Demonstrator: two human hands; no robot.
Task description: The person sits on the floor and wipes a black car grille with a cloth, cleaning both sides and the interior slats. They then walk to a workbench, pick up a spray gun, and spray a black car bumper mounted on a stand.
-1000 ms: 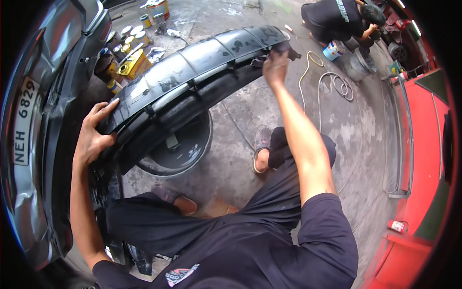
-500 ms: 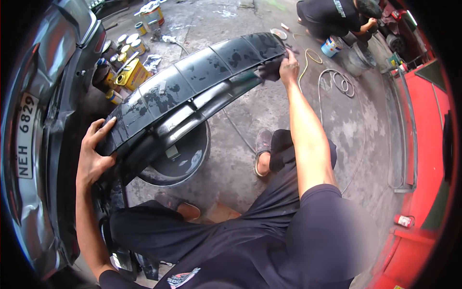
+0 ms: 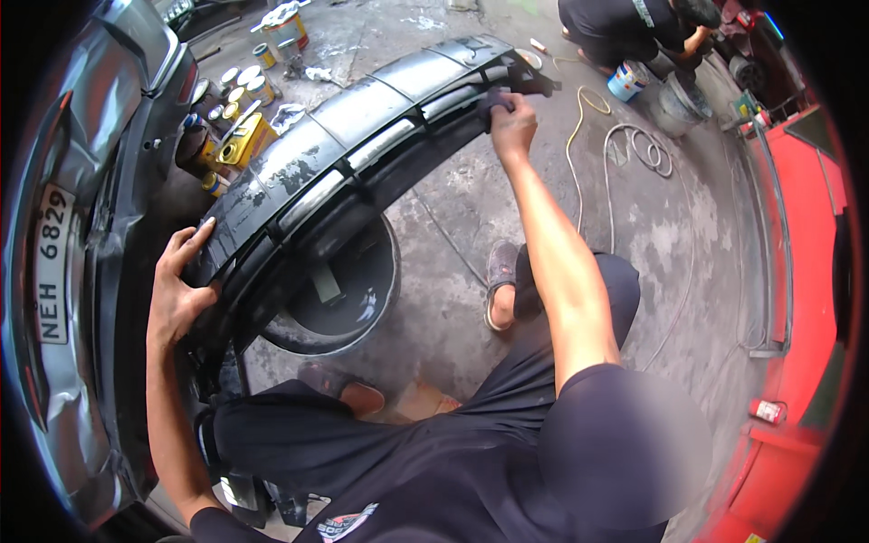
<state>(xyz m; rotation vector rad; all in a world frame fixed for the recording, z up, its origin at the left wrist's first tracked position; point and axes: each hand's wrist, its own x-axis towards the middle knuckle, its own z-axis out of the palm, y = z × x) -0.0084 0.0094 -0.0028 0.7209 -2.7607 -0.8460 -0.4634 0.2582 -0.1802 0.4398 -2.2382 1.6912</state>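
Observation:
A long, curved black plastic car part with slatted openings, like a bumper grille (image 3: 348, 116), slants from my left up toward the far middle. Wet patches mark its ribbed upper face. My left hand (image 3: 178, 288) grips its near end, thumb on the near side and fingers over the top. Toward the far end, my right hand (image 3: 514, 128) is closed on a dark cloth (image 3: 493, 103) pressed against the part's lower edge. Under the part stands a round black tub (image 3: 391, 271) of dark liquid, with a small pale rectangular block in it.
A dented grey car bumper (image 3: 77, 217) rises at far left. Paint cans and a yellow container (image 3: 244, 140) stand beyond the part. Hoses (image 3: 638, 149) lie on the concrete floor. Another person (image 3: 625, 32) crouches at the far right near buckets; a red car panel (image 3: 801, 271) is at right.
The part has rolled so its slatted side faces me more, its far end rising slightly. My right hand has moved left along the edge with the cloth. My left hand keeps its grip.

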